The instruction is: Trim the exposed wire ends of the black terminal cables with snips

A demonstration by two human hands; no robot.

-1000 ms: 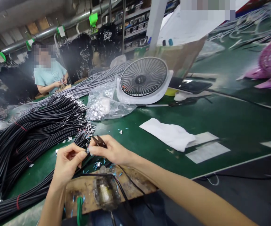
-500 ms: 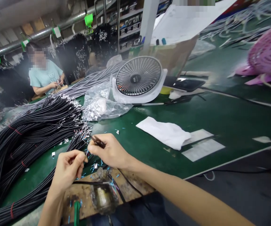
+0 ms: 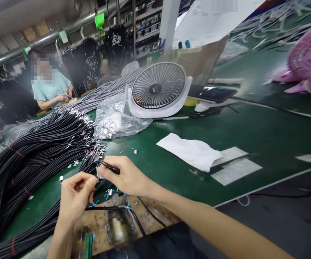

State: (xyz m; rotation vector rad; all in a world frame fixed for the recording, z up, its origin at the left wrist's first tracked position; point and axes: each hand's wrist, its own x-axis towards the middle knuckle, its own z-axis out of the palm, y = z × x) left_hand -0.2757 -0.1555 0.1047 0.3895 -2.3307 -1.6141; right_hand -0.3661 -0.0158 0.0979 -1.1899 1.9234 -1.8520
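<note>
My left hand is closed in a pinch, thumb against forefinger; what sits between the fingertips is too small and hidden to make out. Just to its right, my right hand is closed around dark tweezers, whose tips point up and left toward the cable ends. The two hands' fingertips are close together. Below them a black cable with thin coloured wires at its end lies across a stained wooden board. Left of the hands lie bundles of black cables with stripped ends.
A fan and a clear plastic bag stand beyond the hands. White cloth, paper pieces and a phone lie to the right. Blue wire scraps litter the green table. A co-worker sits at far left.
My right hand has shifted slightly left, and the tweezers now show more clearly. My left hand stays pinched, nearly in place. The view has turned a little.
</note>
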